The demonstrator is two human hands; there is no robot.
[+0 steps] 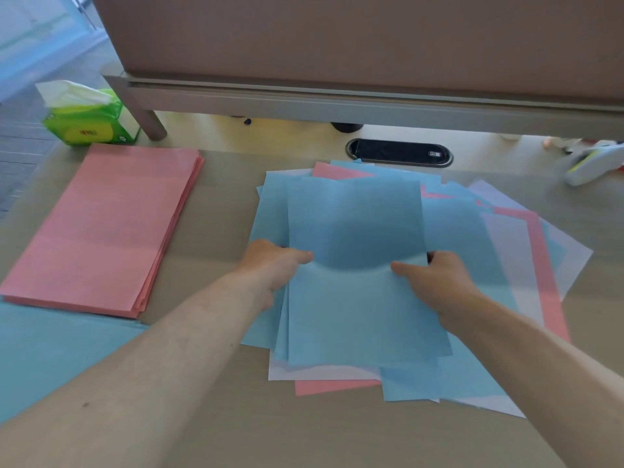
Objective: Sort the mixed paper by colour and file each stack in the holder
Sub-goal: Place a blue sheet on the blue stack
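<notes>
**A:** Entry one, nearest: we are listing one blue stack [50, 349] at our left. Which step are we logging?

**B:** Sorting. Our left hand [273, 265] and right hand [439, 282] are pinching the top blue sheet [354, 224] by its side edges, thumbs on top, over the mixed pile [513, 265]. Next, we judge, it is going left onto that blue stack, squared.

**A:** Farther back?

**B:** We are counting one pink stack [101, 231] and one tissue pack [87, 119]. No holder is showing. The loose sheets are overlapping too much to count.

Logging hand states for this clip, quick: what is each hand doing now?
Left hand: closed, pinching the top light-blue paper sheet at its left edge.
Right hand: closed, pinching the same sheet's right edge.
</notes>
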